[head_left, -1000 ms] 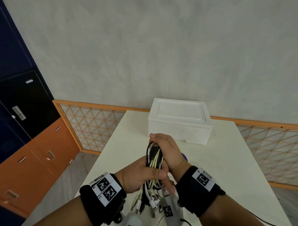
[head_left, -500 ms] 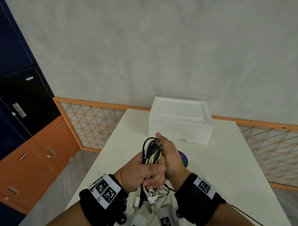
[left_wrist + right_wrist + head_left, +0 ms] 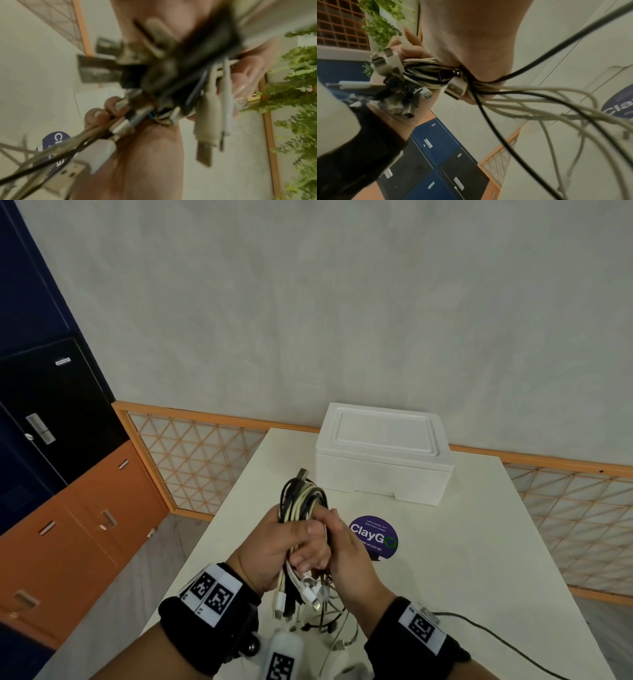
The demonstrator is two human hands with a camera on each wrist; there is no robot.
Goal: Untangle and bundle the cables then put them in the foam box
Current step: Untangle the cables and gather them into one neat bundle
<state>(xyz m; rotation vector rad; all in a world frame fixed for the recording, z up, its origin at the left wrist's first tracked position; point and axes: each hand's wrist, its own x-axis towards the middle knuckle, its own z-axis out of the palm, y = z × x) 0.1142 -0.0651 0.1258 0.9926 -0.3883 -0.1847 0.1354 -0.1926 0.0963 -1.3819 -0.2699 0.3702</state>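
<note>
A bundle of black and white cables is held upright above the near part of the table. My left hand grips its middle, thumb across the front. My right hand presses against it from the right, fingers curled round the cables. Plugs hang below both hands, and loose strands trail off to the table. The white foam box stands shut at the table's far edge, apart from both hands. In the left wrist view the cable plugs are blurred.
A round purple sticker lies on the white table between the hands and the box. A thin dark cord runs off the right wrist. Orange and blue lockers stand left, beyond a lattice rail.
The bundle's loop end now sticks up clear of the hands. My right hand has slid down from the top of the bundle to its middle, beside the left hand.
</note>
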